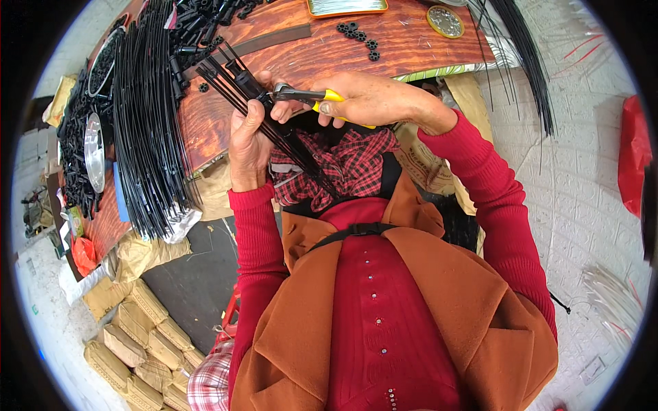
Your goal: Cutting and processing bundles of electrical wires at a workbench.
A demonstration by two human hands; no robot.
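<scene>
The person's left hand [248,140] is wrapped tightly around a thin bundle of black plastic-coated wires [288,137], fingers curled fully closed so the strands run slantwise through the fist, fanning out above it toward the table and trailing down below it over a red-and-black checked cloth [343,168] on the lap. At the top of the fist a small black cylindrical cap [247,82] sits on the strands.

The right hand [370,101] is closed around a pair of pliers with yellow handles and dark metal nose [305,96]; the fingers are folded over the handles, squeezing them together, and the nose meets the bundle just above the left thumb. Whether the nose actually bites a strand, I cannot tell.

Both hands hover just at the near edge of a reddish varnished wooden table [308,58]. A thick sheaf of long black wires [147,116] lies across it to the left, and a cluster of small black ring-shaped washers [358,34] rests farther back.
</scene>
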